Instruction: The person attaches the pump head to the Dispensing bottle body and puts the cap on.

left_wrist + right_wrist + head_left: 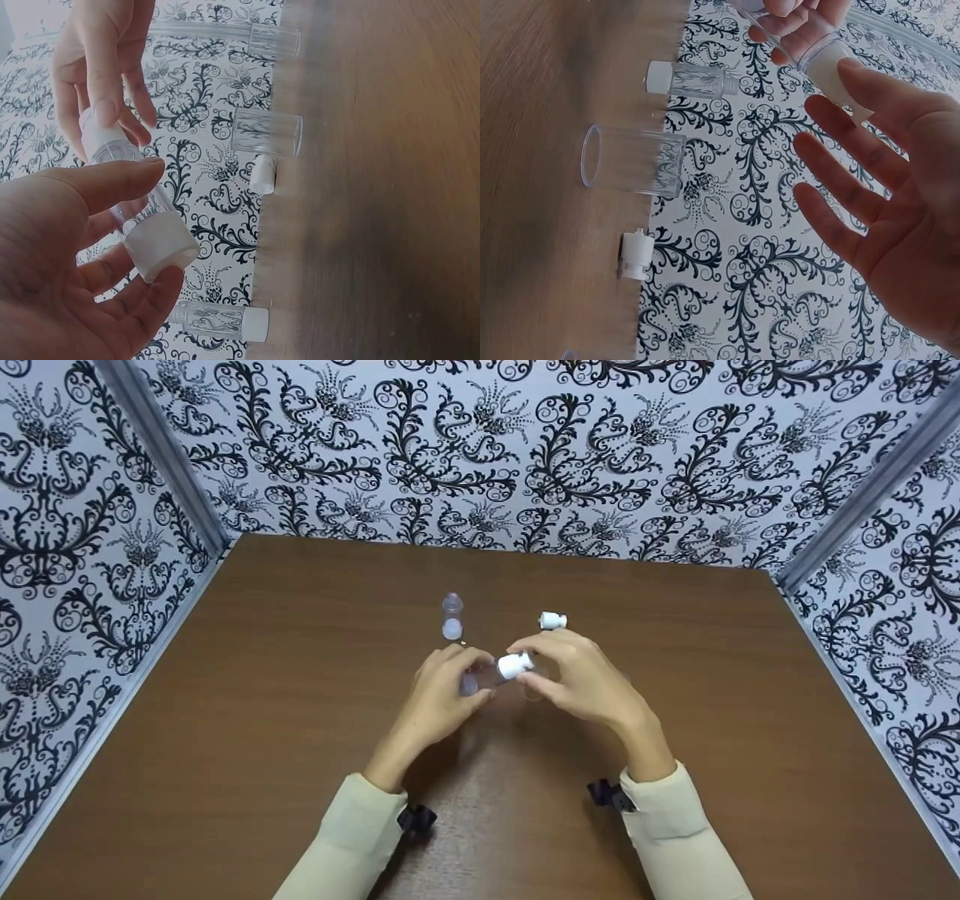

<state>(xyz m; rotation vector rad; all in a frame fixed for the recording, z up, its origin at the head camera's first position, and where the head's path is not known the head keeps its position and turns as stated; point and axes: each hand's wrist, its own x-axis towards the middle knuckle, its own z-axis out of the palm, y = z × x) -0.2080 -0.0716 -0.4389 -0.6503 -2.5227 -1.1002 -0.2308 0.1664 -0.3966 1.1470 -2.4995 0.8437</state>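
Note:
My left hand (442, 694) grips a small clear bottle (154, 199) round its body, thumb on one side and fingers on the other. The bottle's white base (160, 244) faces the left palm, and its white pump top (514, 665) points toward the right. My right hand (589, 675) pinches that top between thumb and index finger, its other fingers spread loose in the right wrist view. A second clear bottle (452, 619) with a white base stands upright beyond the left hand, its neck uncovered. A loose white pump top (553, 620) lies just past the right hand.
Clear open-ended covers (266, 133) stand on the brown table (300, 675), one between the second bottle and the loose pump top. Patterned panels (480, 457) with grey metal posts (161, 450) enclose the table's back and sides.

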